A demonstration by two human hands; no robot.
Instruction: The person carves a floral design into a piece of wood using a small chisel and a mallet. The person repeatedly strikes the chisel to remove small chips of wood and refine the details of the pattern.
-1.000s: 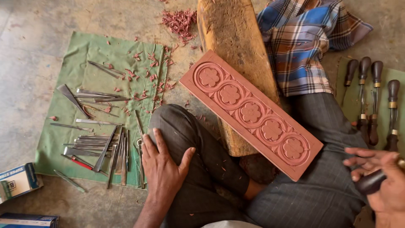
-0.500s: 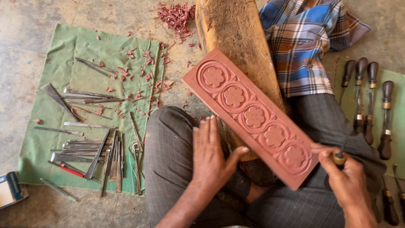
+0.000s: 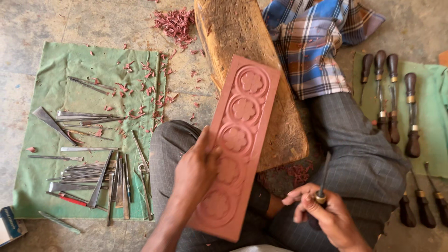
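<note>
We see the carved panel (image 3: 240, 140) with 5 rosettes leaning on the wooden block (image 3: 252, 70) across our lap; our left hand (image 3: 198, 170) grips its edge, our right hand (image 3: 326, 217) clasps a chisel (image 3: 322, 186). Carving seems paused mid-repositioning; next, the blade needs careful placement.

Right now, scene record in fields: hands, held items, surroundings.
left hand: left hand grips the reddish carved wooden panel with round flower motifs along its left edge
right hand: right hand closed on a dark-handled carving tool, blade pointing up
panel support: leans on the rough wooden block and the lap
left of person: green cloth with bare metal chisels and red shavings
right of person: wooden-handled gouges in a row
</note>
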